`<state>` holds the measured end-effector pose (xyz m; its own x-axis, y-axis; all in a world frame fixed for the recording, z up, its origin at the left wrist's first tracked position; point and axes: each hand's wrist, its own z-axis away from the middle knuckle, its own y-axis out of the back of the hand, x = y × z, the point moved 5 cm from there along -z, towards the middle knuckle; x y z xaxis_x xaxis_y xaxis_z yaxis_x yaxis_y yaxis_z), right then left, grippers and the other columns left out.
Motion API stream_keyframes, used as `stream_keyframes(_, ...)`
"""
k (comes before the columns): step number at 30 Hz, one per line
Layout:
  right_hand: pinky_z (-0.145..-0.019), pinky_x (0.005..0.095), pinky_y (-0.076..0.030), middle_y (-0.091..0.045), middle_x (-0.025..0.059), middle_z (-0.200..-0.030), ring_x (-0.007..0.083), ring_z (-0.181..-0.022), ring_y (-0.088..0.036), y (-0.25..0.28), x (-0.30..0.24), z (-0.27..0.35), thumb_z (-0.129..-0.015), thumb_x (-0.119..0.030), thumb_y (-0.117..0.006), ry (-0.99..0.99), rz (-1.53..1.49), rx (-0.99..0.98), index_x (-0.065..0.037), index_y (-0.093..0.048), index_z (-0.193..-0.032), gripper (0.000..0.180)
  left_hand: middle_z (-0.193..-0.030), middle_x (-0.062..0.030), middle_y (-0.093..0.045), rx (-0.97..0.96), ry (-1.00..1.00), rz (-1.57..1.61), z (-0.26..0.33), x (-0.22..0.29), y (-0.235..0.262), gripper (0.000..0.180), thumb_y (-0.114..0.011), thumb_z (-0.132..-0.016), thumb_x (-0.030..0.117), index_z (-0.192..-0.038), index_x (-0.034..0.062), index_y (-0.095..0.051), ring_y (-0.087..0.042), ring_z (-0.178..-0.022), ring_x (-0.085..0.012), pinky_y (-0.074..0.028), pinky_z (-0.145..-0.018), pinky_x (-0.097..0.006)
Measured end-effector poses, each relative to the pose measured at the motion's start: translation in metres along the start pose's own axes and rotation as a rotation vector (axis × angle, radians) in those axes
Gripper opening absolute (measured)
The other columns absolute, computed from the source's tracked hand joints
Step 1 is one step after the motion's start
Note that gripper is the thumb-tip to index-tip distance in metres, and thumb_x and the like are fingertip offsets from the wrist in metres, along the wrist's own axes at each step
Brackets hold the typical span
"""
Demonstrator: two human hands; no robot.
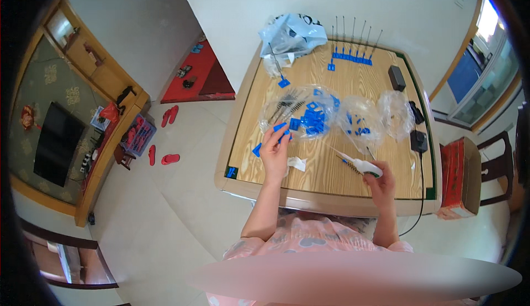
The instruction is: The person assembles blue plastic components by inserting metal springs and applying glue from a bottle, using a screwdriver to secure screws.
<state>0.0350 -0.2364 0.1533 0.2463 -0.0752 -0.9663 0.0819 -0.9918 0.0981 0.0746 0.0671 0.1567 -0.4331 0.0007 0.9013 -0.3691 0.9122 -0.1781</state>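
Observation:
My left hand (pixel 273 151) is raised over the near left part of the table, its fingers closed on a small blue plastic piece (pixel 281 129). In my right hand (pixel 382 183) is a white squeeze bottle (pixel 367 167) with a long thin nozzle pointing up and left. Alongside the bottle lies a dark coiled rod with a blue end (pixel 351 166); whether the hand holds it too is unclear. Beyond my left hand, a clear plastic bag (pixel 333 97) lies open with blue pieces (pixel 313 121) and dark coiled rods (pixel 288 106).
Upright rods in blue bases (pixel 352 57) line the far edge. A second clear bag (pixel 359 110) holds small blue parts; another bag (pixel 396 119) is beside it. A white tissue (pixel 297 164), black box (pixel 396 78) and corded adapter (pixel 418 141) lie on the wooden table (pixel 326 179).

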Motion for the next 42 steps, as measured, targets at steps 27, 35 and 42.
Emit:
stream_keyframes(27,-0.064,0.0256,-0.045,-0.065,0.0055,-0.087,0.0125,-0.078,-0.059,-0.021,-0.022,-0.008,-0.08,-0.006,-0.068,0.0,0.213,-0.083,-0.003,-0.059,-0.105,0.026,-0.108,-0.0084,-0.056,0.002,-0.044,0.0,0.0,0.01,-0.002,0.026,-0.057,-0.084,-0.01,-0.107,-0.0016,-0.065,-0.06,-0.093,-0.0134,-0.05,-0.08,-0.022)
stream_keyframes(35,-0.064,0.0245,-0.045,-0.064,0.005,-0.087,0.0105,-0.075,-0.059,-0.018,-0.02,-0.009,-0.081,-0.005,-0.067,-0.009,0.22,-0.084,-0.003,-0.058,-0.105,0.026,-0.107,-0.0085,-0.055,0.001,-0.068,-0.072,0.0,0.013,-0.001,0.026,-0.057,-0.085,-0.01,-0.108,-0.0015,-0.065,-0.061,-0.093,-0.0144,-0.05,-0.08,-0.022)
stream_keyframes(42,-0.062,0.024,-0.048,-0.063,0.0067,-0.086,0.0106,-0.073,-0.059,-0.019,-0.017,-0.009,-0.083,-0.004,-0.065,-0.021,0.152,-0.067,-0.001,-0.056,-0.105,0.024,-0.107,-0.0088,-0.056,0.008,-0.074,-0.034,0.0,0.012,-0.001,0.027,-0.057,-0.084,-0.01,-0.109,-0.0014,-0.064,-0.061,-0.094,-0.0149,-0.05,-0.08,-0.022)
